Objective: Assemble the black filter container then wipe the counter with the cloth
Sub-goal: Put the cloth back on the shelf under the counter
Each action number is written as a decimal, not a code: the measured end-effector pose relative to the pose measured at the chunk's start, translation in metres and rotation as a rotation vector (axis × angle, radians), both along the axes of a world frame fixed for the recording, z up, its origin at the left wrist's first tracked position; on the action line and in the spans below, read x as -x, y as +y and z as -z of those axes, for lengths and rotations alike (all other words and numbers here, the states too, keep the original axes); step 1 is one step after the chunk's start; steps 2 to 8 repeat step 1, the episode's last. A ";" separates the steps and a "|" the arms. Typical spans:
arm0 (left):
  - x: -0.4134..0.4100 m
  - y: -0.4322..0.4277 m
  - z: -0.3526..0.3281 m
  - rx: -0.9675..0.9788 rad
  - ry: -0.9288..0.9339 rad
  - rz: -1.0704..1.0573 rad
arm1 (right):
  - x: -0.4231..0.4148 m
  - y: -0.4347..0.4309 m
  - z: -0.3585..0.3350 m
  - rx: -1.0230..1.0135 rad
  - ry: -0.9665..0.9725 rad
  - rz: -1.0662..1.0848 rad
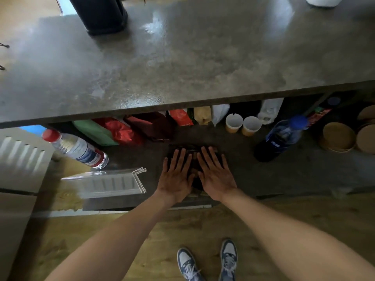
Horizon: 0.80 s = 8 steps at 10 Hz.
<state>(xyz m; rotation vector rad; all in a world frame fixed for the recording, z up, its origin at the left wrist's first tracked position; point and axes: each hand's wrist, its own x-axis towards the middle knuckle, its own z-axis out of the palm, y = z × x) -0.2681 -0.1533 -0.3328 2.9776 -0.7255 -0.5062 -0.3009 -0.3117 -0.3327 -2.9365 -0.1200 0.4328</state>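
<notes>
We are standing at a two-level bench, and both our hands lie flat, fingers spread, on a dark, crumpled cloth (192, 151) that sits on the lower grey shelf (284, 175) beneath the overhang of the upper mottled grey bench top (182, 57). Our left hand (176, 177) covers the cloth's left part and our right hand (216, 175) its right part, the two side by side; neither grip is closed on anything, the palms simply press down with the fingers open. The tall black plastic filter container (99, 13) stands upright at the far left of the upper bench top, well apart from our hands, and only its lower part is in view, so we cannot tell whether it is fully put together. Since our hands are on the cloth rather than the container, we judge that the wiping step is the one in hand, here on the lower shelf. The next move calls for keeping flat pressure on the cloth and sliding it across bare surface while steering clear of what crowds it: a clear plastic water bottle with a red cap (75, 148) lying to the left, a dark bottle with a blue cap (282, 136) leaning to the right, and two white paper cups (243, 124) just beyond. The upper bench top shows wet, glossy patches.
</notes>
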 end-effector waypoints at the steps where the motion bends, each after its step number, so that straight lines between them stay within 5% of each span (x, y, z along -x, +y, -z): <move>1: 0.009 -0.002 -0.046 0.104 -0.014 -0.048 | 0.010 0.004 -0.037 -0.102 -0.085 0.049; 8: 0.009 -0.002 -0.046 0.104 -0.014 -0.048 | 0.010 0.004 -0.037 -0.102 -0.085 0.049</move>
